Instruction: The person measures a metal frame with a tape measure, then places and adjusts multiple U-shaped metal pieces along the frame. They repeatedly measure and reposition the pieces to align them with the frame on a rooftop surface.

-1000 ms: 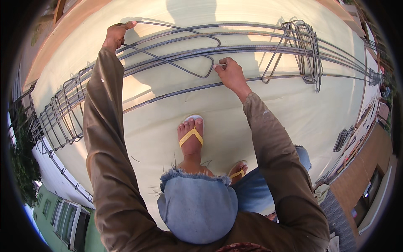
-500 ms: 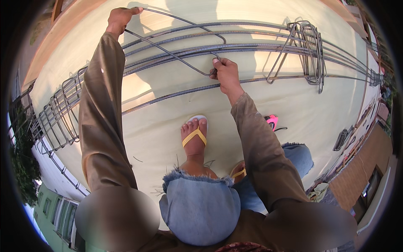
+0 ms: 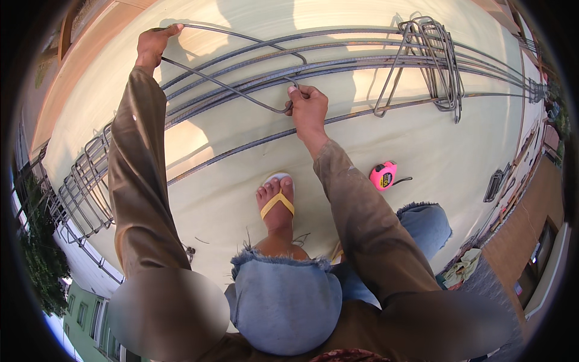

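Note:
A bent steel rebar stirrup (image 3: 208,78) lies slantwise over several long ribbed rebars (image 3: 350,61). Its far left end is in my left hand (image 3: 154,47), closed round the bend with the thumb along the rod. My right hand (image 3: 310,112) pinches the stirrup's near right corner, where a rod end hooks up, just above the nearest single rebar (image 3: 241,148). Part of that corner is hidden by my fingers. More stirrups (image 3: 449,72) hang bunched round the bars at the right. Another row of stirrups (image 3: 75,181) stands along the bars at the left, partly behind my left sleeve.
A pink tape measure (image 3: 382,175) lies on the pale floor right of my right forearm. My sandaled foot (image 3: 278,202) is on the floor below the bars. A small stack of dark metal pieces (image 3: 496,184) sits near the right edge, and a crumpled cloth (image 3: 463,268) lower right.
The whole view has shifted, so my hands, the stirrup and the bars sit further left in it. Both hands keep their hold. The tape measure now shows fully beside my right forearm.

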{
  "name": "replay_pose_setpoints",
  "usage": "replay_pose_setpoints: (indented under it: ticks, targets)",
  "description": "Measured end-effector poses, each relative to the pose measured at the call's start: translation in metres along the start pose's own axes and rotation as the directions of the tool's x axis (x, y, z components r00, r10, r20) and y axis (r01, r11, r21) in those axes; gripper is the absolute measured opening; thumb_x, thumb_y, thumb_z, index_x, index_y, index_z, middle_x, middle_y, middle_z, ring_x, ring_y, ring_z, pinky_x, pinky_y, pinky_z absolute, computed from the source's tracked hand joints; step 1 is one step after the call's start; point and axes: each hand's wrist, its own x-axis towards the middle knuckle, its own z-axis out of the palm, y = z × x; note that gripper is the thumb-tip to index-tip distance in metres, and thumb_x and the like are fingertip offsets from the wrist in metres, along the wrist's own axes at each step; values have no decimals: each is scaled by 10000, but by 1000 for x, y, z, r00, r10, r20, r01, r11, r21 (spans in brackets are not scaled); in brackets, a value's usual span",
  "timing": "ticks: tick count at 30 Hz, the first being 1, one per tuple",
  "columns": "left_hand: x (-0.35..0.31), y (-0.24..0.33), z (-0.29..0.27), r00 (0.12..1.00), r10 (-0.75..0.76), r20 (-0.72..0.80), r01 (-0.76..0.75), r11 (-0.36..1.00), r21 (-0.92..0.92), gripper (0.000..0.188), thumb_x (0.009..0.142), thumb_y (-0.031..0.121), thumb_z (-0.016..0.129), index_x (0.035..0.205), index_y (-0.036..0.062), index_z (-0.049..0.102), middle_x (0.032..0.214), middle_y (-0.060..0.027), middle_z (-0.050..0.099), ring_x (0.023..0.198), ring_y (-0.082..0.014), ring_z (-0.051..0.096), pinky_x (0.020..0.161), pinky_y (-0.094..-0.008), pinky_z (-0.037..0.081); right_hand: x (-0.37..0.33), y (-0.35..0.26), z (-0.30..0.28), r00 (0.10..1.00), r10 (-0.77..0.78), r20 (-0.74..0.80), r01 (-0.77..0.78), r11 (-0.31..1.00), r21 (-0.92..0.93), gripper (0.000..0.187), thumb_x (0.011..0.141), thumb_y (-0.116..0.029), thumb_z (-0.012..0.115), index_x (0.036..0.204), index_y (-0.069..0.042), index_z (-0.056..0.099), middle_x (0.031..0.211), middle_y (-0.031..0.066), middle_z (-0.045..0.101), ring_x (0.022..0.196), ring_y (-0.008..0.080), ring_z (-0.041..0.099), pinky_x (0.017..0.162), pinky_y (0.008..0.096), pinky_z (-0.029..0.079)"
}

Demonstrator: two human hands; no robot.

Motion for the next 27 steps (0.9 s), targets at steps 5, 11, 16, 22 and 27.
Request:
replay_pose_setpoints:
  ticks: [5,11,16,22,27]
  targets:
    - [25,39,-11,877,481,17,-477,864,165,671,776,533,843,1142,-20,743,1084,-156,739,1073,-258,656,965,-348,469,-8,3,14,1000,4,-3,-4,996,89,208,958,-103,687,1030,86,641,788,86,667,623,126,636,524,270,547]
    - [37,6,5,979,183,-85,-172,978,120,651,761,465,885,1124,-54,732,1082,-133,740,1052,-236,657,953,-337,478,-2,-10,6,999,-32,14,33,998,-45,225,949,-124,706,994,90,654,745,92,676,596,126,637,535,270,551]
    - [10,-47,7,986,134,-103,-138,990,-38,623,785,468,865,1133,-30,728,1036,-127,735,941,-217,667,870,-315,509,4,-14,-4,998,24,60,-17,992,-122,221,936,-135,728,950,78,673,743,93,681,600,131,643,536,276,547]
    - [-66,-30,25,626,700,-343,-363,651,667,646,877,484,746,1331,40,629,1221,-192,631,1192,-401,530,1019,-494,427,2,0,-3,996,3,88,0,999,-34,209,969,-143,686,998,63,664,743,94,678,605,135,637,541,281,542]
    - [-149,8,83,609,760,226,-759,476,444,695,829,439,790,1348,26,581,1275,-189,612,1199,-339,562,1041,-472,396,7,5,-2,994,21,107,-17,999,-43,188,1000,-146,637,998,41,658,749,80,663,615,133,624,547,286,540]
